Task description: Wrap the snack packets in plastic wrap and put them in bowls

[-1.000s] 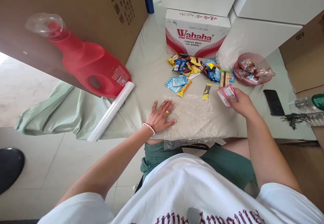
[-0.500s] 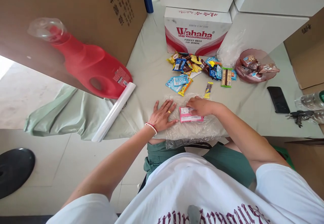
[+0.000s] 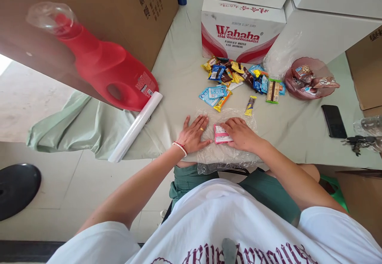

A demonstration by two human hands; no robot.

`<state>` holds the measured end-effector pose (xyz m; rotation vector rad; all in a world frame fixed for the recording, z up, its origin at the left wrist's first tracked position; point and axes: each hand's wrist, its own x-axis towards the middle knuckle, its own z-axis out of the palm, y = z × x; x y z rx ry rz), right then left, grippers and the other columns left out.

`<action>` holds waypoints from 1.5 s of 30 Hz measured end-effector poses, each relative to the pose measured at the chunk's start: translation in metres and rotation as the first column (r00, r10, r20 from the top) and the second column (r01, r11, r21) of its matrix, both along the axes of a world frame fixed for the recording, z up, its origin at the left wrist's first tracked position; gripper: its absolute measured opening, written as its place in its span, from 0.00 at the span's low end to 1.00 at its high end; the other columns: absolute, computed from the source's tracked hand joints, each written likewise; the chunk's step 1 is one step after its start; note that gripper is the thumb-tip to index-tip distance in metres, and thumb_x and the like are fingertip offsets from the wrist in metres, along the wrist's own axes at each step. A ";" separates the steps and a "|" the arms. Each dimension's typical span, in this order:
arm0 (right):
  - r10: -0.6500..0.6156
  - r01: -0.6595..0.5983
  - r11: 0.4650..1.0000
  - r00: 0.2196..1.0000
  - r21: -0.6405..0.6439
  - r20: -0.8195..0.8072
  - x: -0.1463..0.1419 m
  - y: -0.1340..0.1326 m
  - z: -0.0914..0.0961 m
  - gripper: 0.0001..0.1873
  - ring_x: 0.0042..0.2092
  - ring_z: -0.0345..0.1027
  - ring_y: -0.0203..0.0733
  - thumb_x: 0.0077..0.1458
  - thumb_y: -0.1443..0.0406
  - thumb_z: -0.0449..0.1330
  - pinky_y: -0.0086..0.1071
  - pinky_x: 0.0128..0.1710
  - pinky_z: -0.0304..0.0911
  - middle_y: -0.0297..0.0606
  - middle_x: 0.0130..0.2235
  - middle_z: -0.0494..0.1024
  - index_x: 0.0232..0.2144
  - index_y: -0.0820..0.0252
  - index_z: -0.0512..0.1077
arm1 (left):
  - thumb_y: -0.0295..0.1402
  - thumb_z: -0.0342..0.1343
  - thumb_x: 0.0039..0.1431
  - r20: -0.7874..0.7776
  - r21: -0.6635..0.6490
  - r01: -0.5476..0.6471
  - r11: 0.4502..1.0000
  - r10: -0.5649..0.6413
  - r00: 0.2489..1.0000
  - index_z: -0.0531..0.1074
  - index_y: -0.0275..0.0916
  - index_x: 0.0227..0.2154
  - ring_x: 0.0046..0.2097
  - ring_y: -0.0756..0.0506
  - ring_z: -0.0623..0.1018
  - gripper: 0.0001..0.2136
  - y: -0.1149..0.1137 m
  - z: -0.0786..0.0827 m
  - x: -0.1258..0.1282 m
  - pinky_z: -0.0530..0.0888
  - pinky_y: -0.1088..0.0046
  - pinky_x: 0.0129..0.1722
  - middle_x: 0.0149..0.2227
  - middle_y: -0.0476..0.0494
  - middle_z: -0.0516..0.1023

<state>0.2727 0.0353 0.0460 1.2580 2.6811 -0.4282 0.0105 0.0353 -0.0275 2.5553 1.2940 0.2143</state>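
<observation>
My left hand [image 3: 195, 134] lies flat with its fingers spread, pressing the left edge of a clear plastic wrap sheet [image 3: 205, 156]. A ring and bracelets show on it. A small pink-and-white packet [image 3: 221, 134] rests on the sheet near its middle. My right hand [image 3: 241, 133] grips that packet over its right part, fingers along the far side and thumb towards me; the right end is hidden beneath the hand. The sheet's near edge hangs over the table's front edge. Just beyond lies a small yellow-and-grey snack packet [image 3: 250, 105].
Several wrapped snacks [image 3: 227, 75] are heaped before a Wahaha box [image 3: 238, 33]. A pink bowl [image 3: 316, 91] with packets, a black phone [image 3: 334, 121] and keys [image 3: 359, 142] are on the right. A white film roll [image 3: 135, 127] and a red jug [image 3: 119, 73] stand left.
My right hand has moved from the packet's upper part to its right side, the thumb now at its lower edge. My left hand stays flat. The camera view has shifted slightly.
</observation>
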 end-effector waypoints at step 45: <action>-0.633 0.594 0.772 0.748 -0.224 -0.197 0.065 0.038 -0.024 0.18 0.35 0.71 0.41 0.60 0.61 0.59 0.29 0.36 0.60 0.37 0.35 0.81 0.49 0.60 0.81 | 0.35 0.53 0.59 0.458 0.165 -0.553 0.817 0.433 0.776 0.73 0.47 0.49 0.66 0.34 0.72 0.15 -0.072 0.004 0.000 0.60 0.40 0.69 0.52 0.40 0.81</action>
